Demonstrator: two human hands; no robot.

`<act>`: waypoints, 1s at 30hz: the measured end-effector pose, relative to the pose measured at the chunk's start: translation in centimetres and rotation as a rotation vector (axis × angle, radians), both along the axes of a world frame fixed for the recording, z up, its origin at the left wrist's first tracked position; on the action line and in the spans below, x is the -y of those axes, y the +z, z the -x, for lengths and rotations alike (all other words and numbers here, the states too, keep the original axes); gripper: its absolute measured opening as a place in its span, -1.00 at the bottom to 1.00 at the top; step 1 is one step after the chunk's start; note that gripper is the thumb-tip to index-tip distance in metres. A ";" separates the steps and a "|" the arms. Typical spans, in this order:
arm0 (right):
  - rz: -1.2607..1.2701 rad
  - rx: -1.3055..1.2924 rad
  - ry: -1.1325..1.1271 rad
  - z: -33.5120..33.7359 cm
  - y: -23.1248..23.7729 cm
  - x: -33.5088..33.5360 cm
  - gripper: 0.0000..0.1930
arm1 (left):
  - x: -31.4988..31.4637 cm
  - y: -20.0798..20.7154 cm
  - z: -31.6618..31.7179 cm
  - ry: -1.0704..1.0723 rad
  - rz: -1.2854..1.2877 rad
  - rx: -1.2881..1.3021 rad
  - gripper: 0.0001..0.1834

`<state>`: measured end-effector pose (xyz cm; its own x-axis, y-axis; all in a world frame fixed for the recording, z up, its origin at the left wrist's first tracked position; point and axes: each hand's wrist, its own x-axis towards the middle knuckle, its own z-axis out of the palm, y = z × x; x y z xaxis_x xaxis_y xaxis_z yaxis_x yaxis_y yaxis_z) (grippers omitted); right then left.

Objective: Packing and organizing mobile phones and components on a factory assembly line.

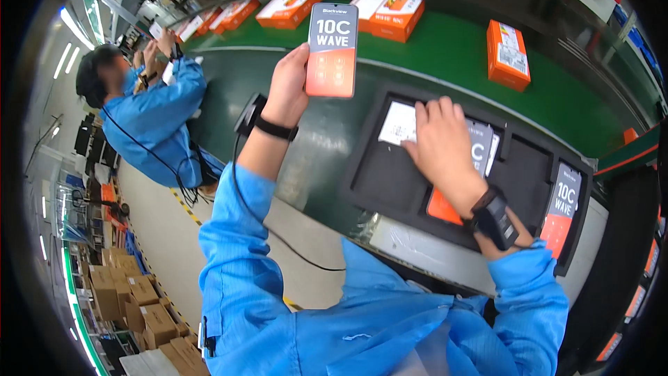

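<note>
Raised over the bench, my left hand (pixel 288 83) grips a smartphone (pixel 332 52) by its left edge; its front is grey above and orange below. A black strap with a cable circles that wrist. Above a black foam tray (pixel 396 191), my right hand (pixel 445 139) reaches with its fingers stretched forward, fingertips by a white printed label sheet (pixel 399 125). Whether the fingers touch the sheet I cannot tell. Beneath this hand lies a second smartphone (pixel 445 207), partly covered by it. Another smartphone (pixel 562 205) rests in the tray's right compartment.
Orange and white boxes (pixel 390 14) stand along the green conveyor belt (pixel 445 52), with one box (pixel 508 56) at the right. To the left, a co-worker in a blue coat (pixel 149 115) works at the same bench. Cardboard cartons (pixel 142 292) are stacked on the floor.
</note>
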<state>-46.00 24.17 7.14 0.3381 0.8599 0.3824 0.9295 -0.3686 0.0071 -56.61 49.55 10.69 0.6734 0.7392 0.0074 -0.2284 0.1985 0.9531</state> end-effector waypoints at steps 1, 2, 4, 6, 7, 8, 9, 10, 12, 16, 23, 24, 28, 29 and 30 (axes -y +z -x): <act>0.074 -0.001 -0.037 0.2 0.2 -0.2 -0.44 | -2.7 -0.2 -2.4 0.007 0.001 0.018 -0.69; 0.046 -0.041 -0.036 0.3 0.3 -0.3 -0.44 | -5.6 -0.5 -4.7 0.019 0.004 0.040 -0.70; 0.024 -0.129 -0.020 0.0 0.5 -0.5 -0.47 | -12.1 -2.2 -9.6 0.108 -0.038 0.040 -0.73; -0.010 -0.177 0.018 -0.3 0.0 -0.7 -0.49 | -16.2 -3.1 -14.6 0.144 -0.063 -0.053 -0.73; -0.037 -0.227 0.053 -0.5 -0.2 -0.6 -0.51 | -17.4 -3.3 -17.1 0.138 -0.074 -0.103 -0.73; -0.083 -0.283 0.076 -0.7 -0.7 -0.5 -0.53 | -18.2 -3.6 -19.5 0.120 -0.081 -0.099 -0.73; -0.109 -0.306 0.077 -0.7 -0.5 -0.2 -0.53 | -18.7 -4.0 -22.0 0.202 -0.121 -0.124 -0.74; -0.136 -0.332 0.077 -0.9 -0.6 -0.1 -0.54 | -19.0 -4.4 -24.5 0.282 -0.160 -0.147 -0.74; -0.190 -0.390 0.113 -0.7 -0.3 -0.3 -0.55 | -23.1 -5.4 -26.3 0.251 -0.285 -0.256 -0.75; -0.143 -0.416 0.091 -0.9 0.2 -0.1 -0.54 | -24.5 -8.7 -31.3 0.189 -0.413 -0.411 -0.72; -0.085 -0.427 0.096 -1.4 0.1 -0.3 -0.55 | -16.9 -9.1 -32.0 0.333 -1.238 -0.847 -0.48; -0.083 -0.418 0.079 -1.6 -0.1 -0.1 -0.55 | -13.6 -9.0 -31.7 0.449 -1.703 -0.759 -0.46; -0.105 -0.383 0.075 -1.3 -0.1 -0.3 -0.54 | -2.6 -7.7 -31.6 -0.153 -1.343 -0.961 -0.08; -0.116 -0.387 0.099 -1.0 -0.1 -0.6 -0.54 | -1.4 -9.0 -31.1 -0.055 -1.562 -1.056 0.06; -0.118 -0.388 0.111 -0.5 0.1 -0.9 -0.51 | -2.0 -10.0 -31.2 -0.045 -1.584 -1.056 0.10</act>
